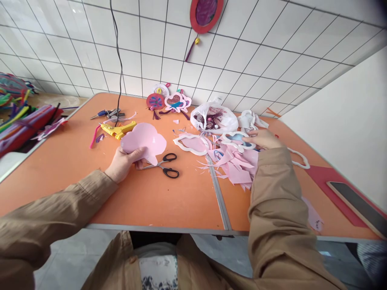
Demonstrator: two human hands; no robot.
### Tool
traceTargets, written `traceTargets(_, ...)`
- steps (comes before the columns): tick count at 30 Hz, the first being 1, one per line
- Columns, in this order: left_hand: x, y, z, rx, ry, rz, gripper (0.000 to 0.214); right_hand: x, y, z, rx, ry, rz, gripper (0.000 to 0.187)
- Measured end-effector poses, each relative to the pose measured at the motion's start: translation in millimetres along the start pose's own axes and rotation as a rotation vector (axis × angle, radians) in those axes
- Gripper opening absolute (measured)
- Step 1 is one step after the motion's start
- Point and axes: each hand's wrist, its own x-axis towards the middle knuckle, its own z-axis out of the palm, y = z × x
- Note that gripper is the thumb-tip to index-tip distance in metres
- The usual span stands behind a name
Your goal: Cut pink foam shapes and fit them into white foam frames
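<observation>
My left hand (pixel 123 162) pinches a pink cloud-shaped paper cutout (pixel 144 139) by its lower edge, thumb on top, holding it over the table. Just below the cutout lie black-handled scissors (pixel 163 164), their blades partly hidden by it. My right hand (pixel 264 139) reaches across to a white cloud-shaped frame (pixel 242 146) with a blue middle, its fingers closed on the frame's right edge. Beside it rests another white frame (pixel 189 151) with pink inside. A heap of pink paper scraps (pixel 237 167) lies below, partly behind my right sleeve.
A yellow glue gun (pixel 117 130) lies left, near pliers (pixel 115 114). Finished ornaments (pixel 155 101) lean against the tiled wall. A plastic bag (pixel 228 123) of tassels stands at the back. A phone (pixel 353 201) lies right, and pipe cleaners (pixel 27 125) are far left.
</observation>
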Motion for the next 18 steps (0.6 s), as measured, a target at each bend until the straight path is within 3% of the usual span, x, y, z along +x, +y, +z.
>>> traceTargets(2, 0.1, 2.0, 1.1, 0.011, 0.012, 0.001, 0.04, -3.8, -5.6, -2.7, 0.026, -0.101, 0.041, 0.025)
traceTargets(4, 0.0, 4.1, 2.1, 0.015, 0.029, -0.004, 0.041, -5.7, -13.4, -11.9, 0.042, -0.094, 0.09, 0.027)
traceTargets(9, -0.7, 5.0, 1.9, 0.004, 0.042, -0.003, 0.042, -15.5, -49.8, -51.8, 0.11, 0.215, 0.063, 0.026)
traceTargets(11, -0.4, 3.8, 1.4, -0.006, 0.047, -0.001, 0.042, -29.4, -72.9, -61.7, 0.473, 0.324, -0.061, 0.023)
traceTargets(13, 0.3, 2.6, 1.8, -0.027, 0.062, -0.002, 0.042, -49.8, -99.4, -62.2, 0.838, 0.173, -0.182, 0.02)
traceTargets(16, 1.4, 1.4, 5.8, -0.059, 0.089, -0.013, 0.045, -85.2, -140.3, -47.2, 1.117, -0.408, -0.383, 0.015)
traceTargets(18, 1.0, 0.7, 10.4, -0.072, 0.088, -0.032, 0.048, -105.2, -164.1, -33.1, 1.13, -0.671, -0.478, 0.018)
